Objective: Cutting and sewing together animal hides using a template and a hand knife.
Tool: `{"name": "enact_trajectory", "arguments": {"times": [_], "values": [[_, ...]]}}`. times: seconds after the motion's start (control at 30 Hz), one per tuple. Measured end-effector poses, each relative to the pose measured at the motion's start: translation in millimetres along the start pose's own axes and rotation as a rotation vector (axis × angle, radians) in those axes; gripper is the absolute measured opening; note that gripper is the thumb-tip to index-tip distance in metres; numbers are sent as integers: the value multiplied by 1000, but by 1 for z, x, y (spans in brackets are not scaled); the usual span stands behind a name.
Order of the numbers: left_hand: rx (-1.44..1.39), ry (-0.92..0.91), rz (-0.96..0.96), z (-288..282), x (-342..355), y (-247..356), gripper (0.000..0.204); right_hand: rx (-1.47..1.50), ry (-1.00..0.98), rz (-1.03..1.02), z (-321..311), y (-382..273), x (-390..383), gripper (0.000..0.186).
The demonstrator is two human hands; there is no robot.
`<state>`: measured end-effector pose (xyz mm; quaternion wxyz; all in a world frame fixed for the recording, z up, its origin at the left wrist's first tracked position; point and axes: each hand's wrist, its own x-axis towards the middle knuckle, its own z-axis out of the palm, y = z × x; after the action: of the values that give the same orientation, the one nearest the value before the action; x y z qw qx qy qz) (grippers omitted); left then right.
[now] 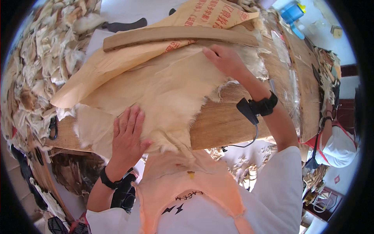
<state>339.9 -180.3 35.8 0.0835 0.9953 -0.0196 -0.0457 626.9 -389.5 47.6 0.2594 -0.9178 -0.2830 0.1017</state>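
Your peach apron (210, 175) is nearest; beyond, on the table (222, 128), the pale hide (167, 93) spreads beneath both hands toward the crosswise wooden bar (175, 34). Your left hand (128, 138), nearer you, rests flat, fingers loosely together; your right hand (225, 61) curls near the bar, whether pinching I cannot tell.

Wide, pale cream animal hide with ragged, fuzzy edges (163, 85), spread flat on a brown wooden table (226, 121).

Its upturned face is smooth and matte, with faint creases across the middle; short whitish hair fringes the border (most plainly along the right side, where the outline is jagged). The near end gathers into small puckers and narrows to a wrinkled flap reaching past the table's near edge.
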Motion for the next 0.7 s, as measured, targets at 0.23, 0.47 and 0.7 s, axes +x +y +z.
{"name": "enact_trajectory", "arguments": {"times": [0.23,0.47,0.7], "values": [[-27,32,-60,6,0,4,75,-124,103,-35,2,15,-15,32],[-38,3,-60,2,1,5,73,-87,73,65,-4,23,-17,26],[-66,15,-64,4,0,3,74,-158,46,67,-10,29,-10,27]]}}
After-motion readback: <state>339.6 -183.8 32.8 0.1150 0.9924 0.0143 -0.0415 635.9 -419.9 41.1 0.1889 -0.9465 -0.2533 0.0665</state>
